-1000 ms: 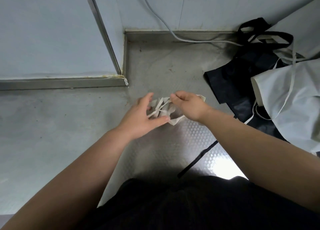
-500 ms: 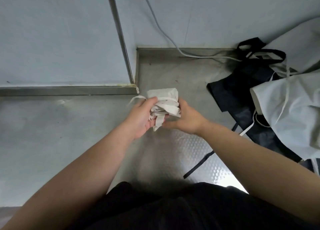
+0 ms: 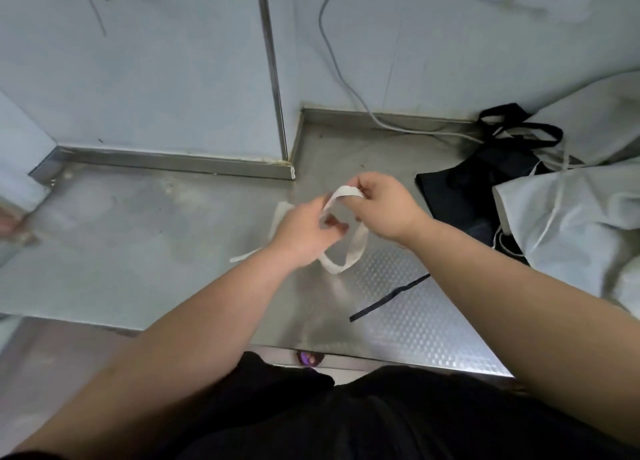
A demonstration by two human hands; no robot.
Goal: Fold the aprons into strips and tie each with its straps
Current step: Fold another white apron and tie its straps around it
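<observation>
Apron strap (image 3: 337, 268), a flat off-white cloth band, hangs as an open, rounded loop between the two hands above the tabletop (image 3: 156, 238). The right hand (image 3: 382, 212) pinches the top of the loop, thumb and curled fingers clamped on the band where it lies flat and wide. The left hand (image 3: 303, 233) is motion-blurred; its fingers are curled in and grip the loop's near side. A loose strap end (image 3: 242, 258) trails out to the left of that wrist, down toward the steel. A pale patch of the same cloth (image 3: 282, 214) shows just behind the left hand, too blurred to tell its fold.

The tabletop is brushed stainless steel, smooth and dull over most of it, with a shiny dimpled embossed panel nearer the person. A low steel upstand runs along its back edge, against smooth pale blue-grey wall panels (image 3: 156, 61). A grey cable (image 3: 341, 75) drops down the wall and runs along the upstand. At the right lies a heap: a crumpled black apron (image 3: 464, 189) and, on it, a stiff-looking pale apron (image 3: 571, 217) with thin strings. A narrow black strap (image 3: 388, 297) lies across the dimpled steel.
</observation>
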